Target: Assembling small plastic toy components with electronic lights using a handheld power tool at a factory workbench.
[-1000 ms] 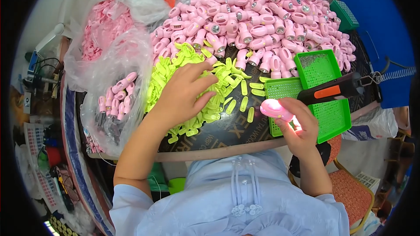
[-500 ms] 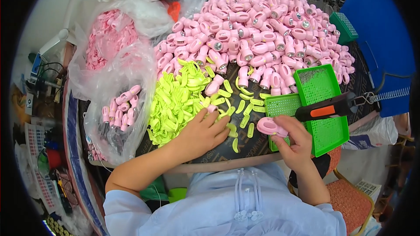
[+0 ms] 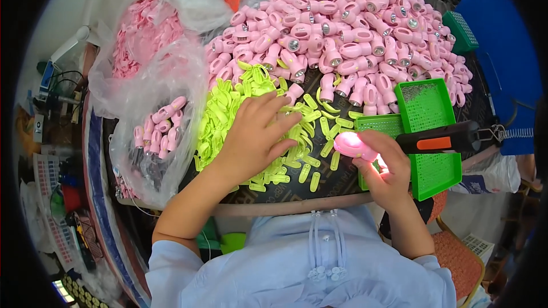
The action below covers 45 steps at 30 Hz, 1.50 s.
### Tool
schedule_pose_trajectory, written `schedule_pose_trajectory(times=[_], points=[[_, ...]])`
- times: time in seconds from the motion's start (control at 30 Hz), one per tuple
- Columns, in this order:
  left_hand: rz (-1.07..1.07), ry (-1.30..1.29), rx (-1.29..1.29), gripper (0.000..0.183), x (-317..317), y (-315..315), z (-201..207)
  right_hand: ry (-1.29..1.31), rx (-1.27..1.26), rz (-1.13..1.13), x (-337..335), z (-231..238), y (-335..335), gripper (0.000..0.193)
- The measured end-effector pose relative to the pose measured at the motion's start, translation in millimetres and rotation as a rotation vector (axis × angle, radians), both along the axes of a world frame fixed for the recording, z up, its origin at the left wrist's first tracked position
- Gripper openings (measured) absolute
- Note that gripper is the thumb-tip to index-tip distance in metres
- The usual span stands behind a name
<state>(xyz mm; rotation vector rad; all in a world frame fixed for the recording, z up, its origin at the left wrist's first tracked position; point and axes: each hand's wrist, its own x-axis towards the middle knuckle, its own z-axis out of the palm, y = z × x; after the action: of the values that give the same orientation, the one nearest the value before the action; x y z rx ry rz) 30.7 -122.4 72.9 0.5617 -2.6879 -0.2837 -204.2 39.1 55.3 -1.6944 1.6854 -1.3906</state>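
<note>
In my right hand [image 3: 388,165] a small pink flashlight [image 3: 349,145] is gripped between thumb and fingers, and it glows brightly. My left hand [image 3: 254,134] lies over the heap of yellow-green plastic strips [image 3: 220,117], its fingers spread apart with nothing visibly held. Just beyond its fingertips, a pink flashlight [image 3: 294,92] rests at the edge of the strips. Behind both hands spreads a large pile of pink flashlights [image 3: 354,34], many showing silvery lens ends. Several loose strips [image 3: 315,181] are scattered between my hands.
Green plastic trays [image 3: 436,178] stand at the right, with an orange-and-black handled tool [image 3: 438,143] hanging over them on a coiled spring. Clear bags at the left hold pink parts [image 3: 145,37] and several flashlights [image 3: 162,131]. A teal basket [image 3: 460,31] sits far right.
The flashlight in my right hand has lit up. My left hand has moved away from me over the strips, its fingers spreading. The view has shifted slightly.
</note>
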Motion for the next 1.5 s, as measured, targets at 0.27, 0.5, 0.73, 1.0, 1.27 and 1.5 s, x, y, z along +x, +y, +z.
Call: schedule_pose_trajectory(times=[0.27,0.5,0.73,1.0,1.27,1.5], points=[[0.157,0.369,0.348,0.049,12,17,4,0.001,-0.092,0.09,16,19,-28,0.045],[0.06,0.423,0.487,0.064,8,60,-12,0.049,-0.052,0.173,28,18,-27,0.042],[0.06,0.731,0.652,0.054,-2,84,-40,0.07,0.01,0.274,40,12,-20,0.043],[0.133,0.76,0.788,0.042,9,50,-21,0.21,-0.041,0.297,50,41,-54,0.048],[0.287,0.981,1.008,0.043,26,19,-27,-0.275,-0.072,0.048,49,77,-185,0.04],[0.381,1.063,0.987,0.044,41,13,-36,-0.296,-0.211,-0.403,-31,28,-373,0.025]])
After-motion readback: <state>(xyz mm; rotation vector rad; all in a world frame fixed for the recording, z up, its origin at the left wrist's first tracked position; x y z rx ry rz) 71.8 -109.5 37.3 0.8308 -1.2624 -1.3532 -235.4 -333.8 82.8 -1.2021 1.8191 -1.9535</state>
